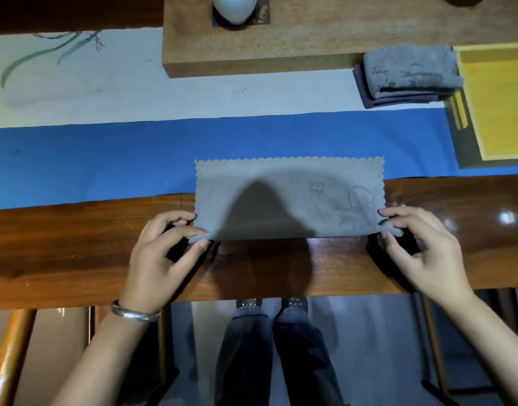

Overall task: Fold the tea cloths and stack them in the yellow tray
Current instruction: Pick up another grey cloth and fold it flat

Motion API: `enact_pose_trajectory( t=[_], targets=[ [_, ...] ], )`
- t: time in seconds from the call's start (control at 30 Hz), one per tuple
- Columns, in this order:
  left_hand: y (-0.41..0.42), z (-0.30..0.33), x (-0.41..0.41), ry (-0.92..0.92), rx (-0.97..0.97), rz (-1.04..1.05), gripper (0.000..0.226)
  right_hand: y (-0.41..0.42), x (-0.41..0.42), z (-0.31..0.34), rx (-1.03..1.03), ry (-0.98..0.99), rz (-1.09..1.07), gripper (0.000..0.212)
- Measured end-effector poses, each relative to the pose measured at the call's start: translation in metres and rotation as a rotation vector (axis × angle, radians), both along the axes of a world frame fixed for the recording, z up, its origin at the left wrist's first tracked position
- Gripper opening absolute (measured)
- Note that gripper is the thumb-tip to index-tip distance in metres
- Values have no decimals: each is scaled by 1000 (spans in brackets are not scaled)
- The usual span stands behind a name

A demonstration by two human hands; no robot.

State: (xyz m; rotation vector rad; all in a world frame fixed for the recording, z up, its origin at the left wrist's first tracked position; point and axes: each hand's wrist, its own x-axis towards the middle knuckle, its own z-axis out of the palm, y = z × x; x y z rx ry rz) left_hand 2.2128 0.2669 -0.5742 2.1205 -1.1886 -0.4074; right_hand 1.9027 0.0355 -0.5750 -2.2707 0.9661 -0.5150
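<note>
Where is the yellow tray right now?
The yellow tray sits at the far right edge of the head view, right beside the pile of folded cloths, beyond the right hand.

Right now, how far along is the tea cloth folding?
Early on. Nothing visible in the yellow tray yet. The grey cloth on the table, apparently folded once, is pinched at its near corners by the left hand and right hand. A pile of cloths sits beside the tray, not in it.

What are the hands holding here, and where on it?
Both hold the grey tea cloth: left hand pinches its near left corner, right hand its near right corner.
</note>
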Motion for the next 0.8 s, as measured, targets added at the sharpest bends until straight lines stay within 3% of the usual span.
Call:
enact_pose_trajectory(
  t=[0.13,0.2,0.3,0.57,0.8],
  targets=[
    [24,6,-23,90,-24,24,14,23,-21,11,180,-24,66,6],
    [33,8,-35,222,-22,75,13,33,-30,13,274,-31,43,16],
    [34,6,-46,325,-4,164,12,37,-31,17,350,-50,-19,9],
    [-12,-1,-37,159,-74,387,17,9,6,16,254,-3,-135,5],
    [-45,-3,-19,-159,51,309,19,0,24,6,84,245,-140,14]
  ],
)
